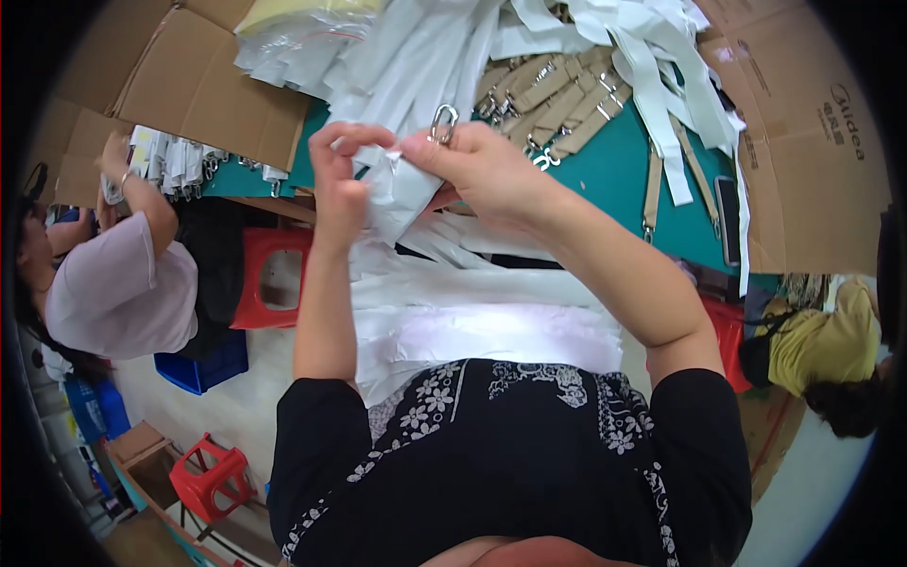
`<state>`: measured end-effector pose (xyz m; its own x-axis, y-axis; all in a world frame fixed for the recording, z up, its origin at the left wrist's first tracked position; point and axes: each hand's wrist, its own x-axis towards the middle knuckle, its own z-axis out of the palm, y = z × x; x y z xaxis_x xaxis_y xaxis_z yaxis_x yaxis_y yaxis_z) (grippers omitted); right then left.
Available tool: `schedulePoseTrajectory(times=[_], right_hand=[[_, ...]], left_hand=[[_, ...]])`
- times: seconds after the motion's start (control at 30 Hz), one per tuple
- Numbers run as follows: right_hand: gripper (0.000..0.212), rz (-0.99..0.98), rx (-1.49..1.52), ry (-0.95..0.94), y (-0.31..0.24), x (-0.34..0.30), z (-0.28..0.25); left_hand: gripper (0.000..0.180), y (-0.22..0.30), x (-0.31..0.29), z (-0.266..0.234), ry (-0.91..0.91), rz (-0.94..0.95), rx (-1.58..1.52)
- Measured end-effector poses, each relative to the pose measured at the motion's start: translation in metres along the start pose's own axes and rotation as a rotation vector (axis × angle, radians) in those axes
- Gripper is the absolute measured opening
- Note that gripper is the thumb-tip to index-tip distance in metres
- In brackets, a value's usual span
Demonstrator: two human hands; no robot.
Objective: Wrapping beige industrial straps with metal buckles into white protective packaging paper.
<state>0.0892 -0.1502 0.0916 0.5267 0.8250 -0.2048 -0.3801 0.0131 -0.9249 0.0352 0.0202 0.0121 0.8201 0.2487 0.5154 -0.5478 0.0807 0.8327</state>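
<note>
Over the near edge of the table, my right hand (487, 175) grips a folded bundle in a white plastic sleeve (402, 194), with its thumb pressed on top. A silver metal snap clip (444, 124) sticks up past that thumb. My left hand (340, 175) is at the bundle's left side with bent fingers, its fingertips against the plastic near my right thumb. What lies inside the sleeve is mostly hidden. Long white plastic sleeves (416, 57) lie piled just beyond my hands, and more white sleeves (482, 326) spread across my lap.
Beige straps with metal clips (567, 94) and white strips (652, 85) lie on the green table (605, 198). A phone (727, 219) is at its right. Cardboard boxes (213, 85) flank the table. One person (123, 283) works at left, another (822, 340) sits at right. Red stools (213, 477) stand around.
</note>
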Motion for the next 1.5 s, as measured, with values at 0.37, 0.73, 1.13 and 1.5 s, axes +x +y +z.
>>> schedulePoseTrajectory(times=[0.37, 0.73, 1.13, 1.5], right_hand=[[0.029, -0.401, 0.137, 0.812, 0.001, -0.326, -0.215], [0.033, 0.452, 0.391, 1.413, 0.340, -0.417, -0.244], [0.031, 0.305, -0.629, 0.927, 0.225, -0.290, -0.239], [0.024, 0.141, -0.757, 1.041, 0.209, -0.225, -0.195]], left_hand=[[0.041, 0.055, -0.058, -0.075, -0.853, -0.863, 0.443], [0.017, 0.042, -0.094, 0.010, -1.102, -0.668, 0.745], [0.032, -0.010, -0.021, 0.025, -0.675, 0.182, 1.517], [0.022, -0.008, 0.003, 0.039, -0.806, 0.147, 1.477]])
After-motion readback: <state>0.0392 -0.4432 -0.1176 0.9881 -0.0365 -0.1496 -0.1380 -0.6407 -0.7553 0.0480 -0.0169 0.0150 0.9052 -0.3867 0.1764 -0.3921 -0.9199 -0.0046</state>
